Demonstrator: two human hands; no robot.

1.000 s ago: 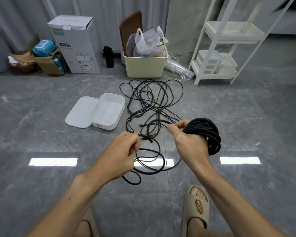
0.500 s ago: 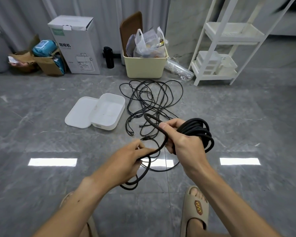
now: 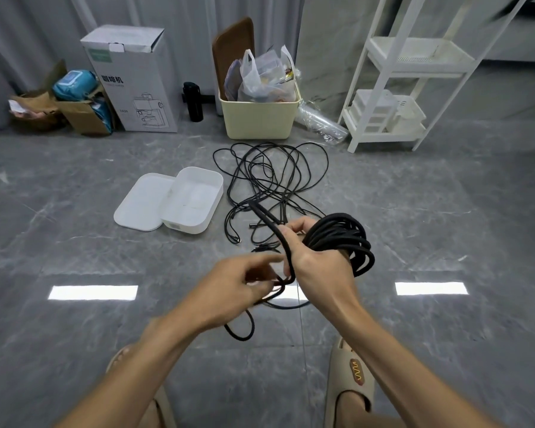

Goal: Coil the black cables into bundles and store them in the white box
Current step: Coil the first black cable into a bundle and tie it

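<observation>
My right hand (image 3: pixel 318 261) grips the coil (image 3: pixel 340 239), my left hand (image 3: pixel 244 288) pinches the loose tail (image 3: pixel 269 220) — I should wrap that tail snugly round the bundle, keeping tension, before the box (image 3: pixel 195 199) on the floor — more cables (image 3: pixel 272 174) wait beside it.

Even indoor light | two bright glare strips on floor (image 3: pixel 74 242) flanking hands | left hand (image 3: pixel 229 291) motion-blurred | wide-angle edge bending

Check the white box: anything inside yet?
The white box sits open on the floor, lid flat beside it. Its visible bottom holds no cable. The near wall hides a strip of the bottom. The coiled bundle is held in the right hand.
</observation>
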